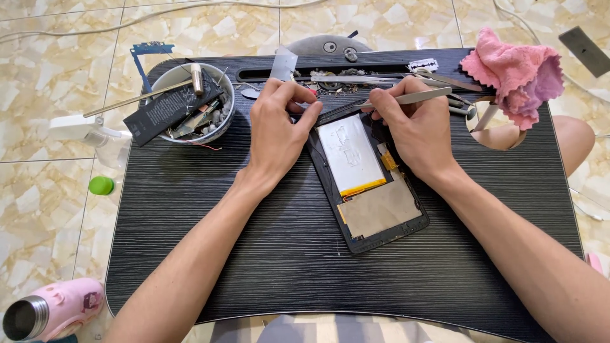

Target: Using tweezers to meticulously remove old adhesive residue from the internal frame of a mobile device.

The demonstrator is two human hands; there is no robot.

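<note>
- The opened black tablet with its back cover off [368, 184], showing a silver battery pack and a tan foil sheet, lies tilted at the middle of the black wood-grain lap desk [254, 254]; its top edge sits under both hands.
- The left hand [276, 130] reaches in from the lower left, palm down, and its curled fingers press on the tablet's upper left corner, a loose grip that encloses nothing.
- The right hand [416, 130] comes in from the lower right, and its grip is closed around slim metal tweezers [413, 96], which lie nearly level and point left over the tablet's top edge.
- A white bowl of scrap parts [190, 105] stands at the desk's upper left, well apart from the tablet.
- A pink cloth [515, 73] lies bunched at the upper right corner.
- A pink steel flask [54, 309] lies on the tiled floor at the lower left.
</note>
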